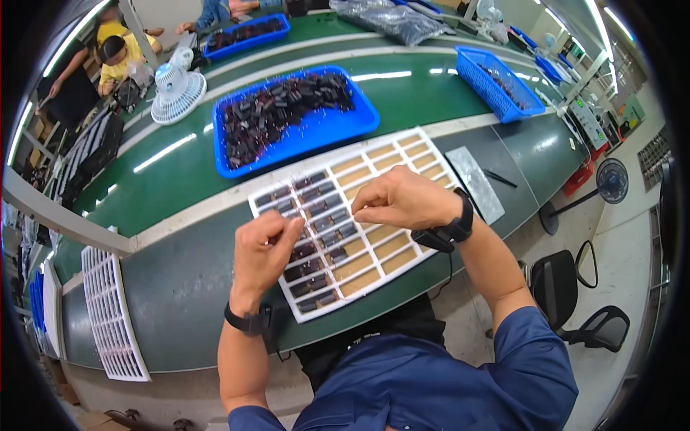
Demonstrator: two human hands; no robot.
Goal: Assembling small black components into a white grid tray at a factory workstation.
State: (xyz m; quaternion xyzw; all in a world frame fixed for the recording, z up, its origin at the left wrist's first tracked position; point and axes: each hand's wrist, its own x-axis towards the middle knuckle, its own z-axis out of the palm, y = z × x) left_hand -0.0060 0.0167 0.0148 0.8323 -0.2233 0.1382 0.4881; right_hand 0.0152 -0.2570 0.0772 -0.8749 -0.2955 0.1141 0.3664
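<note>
In front of me lies a white grid tray [299,316] with long narrow compartments. Dark cylindrical parts [314,192] with thin wires fill much of its left side, while tan bottoms show in the right compartments. My left hand [263,251] is over the tray's left edge, thumb and fingers pinched together. Above the tray's middle, my right hand [402,200] is also closed in a pinch with the fingertips pointing left. Whatever either pinch holds is too small or hidden to make out. Both wrists wear black bands.
Beyond the tray, a blue bin [305,147] holds many black parts with reddish wires. A grey plate [474,183] and black tweezers [501,178] lie to the right. A blue basket [496,86], a white fan [176,90] and another white grid tray [115,316] stand around.
</note>
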